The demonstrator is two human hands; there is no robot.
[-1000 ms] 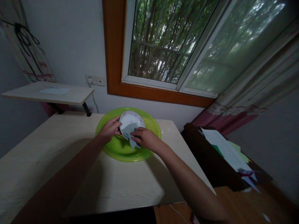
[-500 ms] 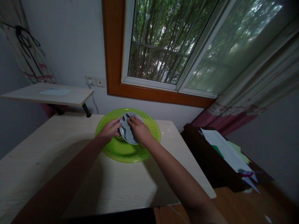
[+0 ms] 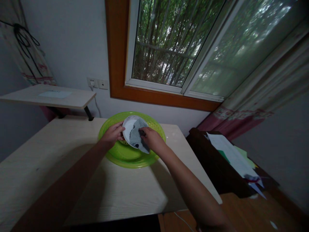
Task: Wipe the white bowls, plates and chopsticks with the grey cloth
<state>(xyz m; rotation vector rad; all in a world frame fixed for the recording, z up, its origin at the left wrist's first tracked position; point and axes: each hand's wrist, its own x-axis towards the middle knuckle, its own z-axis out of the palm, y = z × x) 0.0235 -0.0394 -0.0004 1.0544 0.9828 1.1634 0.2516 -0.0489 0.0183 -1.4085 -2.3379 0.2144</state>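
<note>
A white plate is held tilted over the green plastic basin. My left hand grips its left edge, thumb on the upper face and fingers beneath. A grey cloth lies over the right part of the plate and hangs past its lower rim. My right hand pinches that cloth at the plate's right side. Part of a patterned thing shows below the plate; I cannot make out what it is.
The basin stands on a pale wooden table against the wall. A small raised shelf with a paper is at the left. Right of the table, papers lie on a dark piece of furniture.
My right hand has moved right and down, drawing the cloth with it. The left part of the plate is now uncovered. My left hand has stayed on the plate's edge.
</note>
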